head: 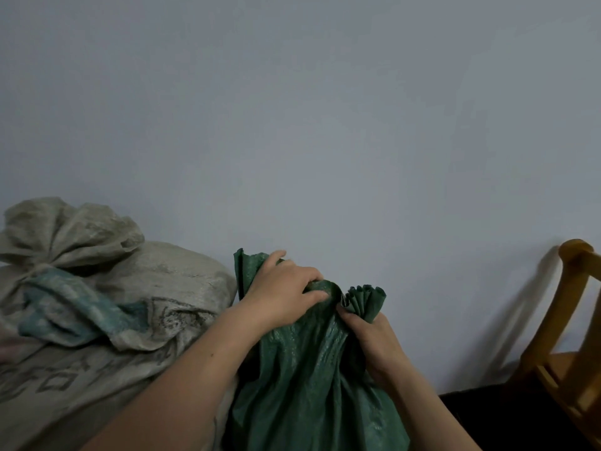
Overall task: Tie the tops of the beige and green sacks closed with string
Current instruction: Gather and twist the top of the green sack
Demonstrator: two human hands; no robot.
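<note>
Green sack (309, 379) stands low centre, nearest the camera, woven and faintly glossy, falling in long vertical folds from a gathered mouth. Right hand (374, 340) clenched around the pleated neck just below a fanned tuft of fabric. Left hand (286, 288) grips the loose upper edge, fingers curled over it, bunching it toward the right. No string visible on it. Just left, touching or nearly so, the beige sack (136, 307), dingy, printed, its top bunched into a knot-like crest. Wooden chair (572, 336) far right. Pale wall (325, 125) behind.
</note>
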